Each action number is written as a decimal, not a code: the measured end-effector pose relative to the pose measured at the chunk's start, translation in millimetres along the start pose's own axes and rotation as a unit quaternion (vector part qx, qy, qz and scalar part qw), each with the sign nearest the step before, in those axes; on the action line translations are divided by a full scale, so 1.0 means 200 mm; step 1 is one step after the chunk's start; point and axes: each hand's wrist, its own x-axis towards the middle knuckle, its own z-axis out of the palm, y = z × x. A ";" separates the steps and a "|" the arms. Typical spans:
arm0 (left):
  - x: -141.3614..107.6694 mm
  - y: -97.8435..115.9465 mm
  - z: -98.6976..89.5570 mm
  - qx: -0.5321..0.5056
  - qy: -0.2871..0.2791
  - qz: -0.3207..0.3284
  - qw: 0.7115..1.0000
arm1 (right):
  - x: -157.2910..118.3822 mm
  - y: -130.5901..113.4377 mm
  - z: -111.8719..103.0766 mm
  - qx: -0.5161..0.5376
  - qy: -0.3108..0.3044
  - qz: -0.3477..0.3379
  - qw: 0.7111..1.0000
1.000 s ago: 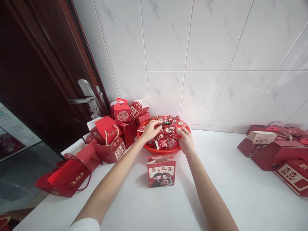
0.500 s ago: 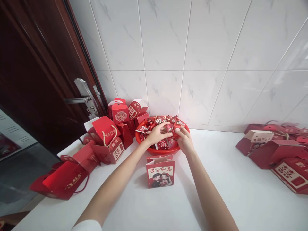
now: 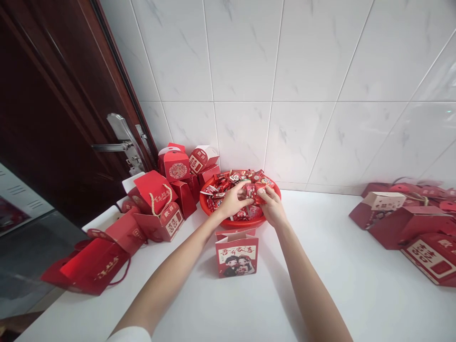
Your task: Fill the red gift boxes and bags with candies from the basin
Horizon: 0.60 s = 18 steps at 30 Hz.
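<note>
A red plastic basin (image 3: 228, 225) full of red-wrapped candies (image 3: 239, 214) stands against the wall, with both hands over it. My left hand (image 3: 232, 201) curls its fingers and thumb around a red-wrapped candy (image 3: 250, 191). Close beside it, my right hand (image 3: 273, 207) pinches another red candy packet (image 3: 261, 191) between thumb and fingers. Just in front of the basin, between my forearms, an upright red gift box (image 3: 236, 259) has its top open. A cartoon couple is printed on its front. Its inside bottom is out of sight.
Several red gift boxes (image 3: 173, 223) are piled on the left of the white table (image 3: 313, 247). More boxes (image 3: 409, 225) lie at the right edge. A tiled wall (image 3: 302, 142) closes off the back. A dark door with a metal handle (image 3: 114, 147) stands at the left.
Both hands stay over the basin, nearly in place. The candies between my fingers have turned slightly and show more of their wrappers. The gift box has not moved on the table.
</note>
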 end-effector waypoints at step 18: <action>-0.20 -0.06 -0.23 0.333 -0.070 -0.010 0.940 | 0.07 0.07 -0.10 0.094 0.080 -0.062 0.990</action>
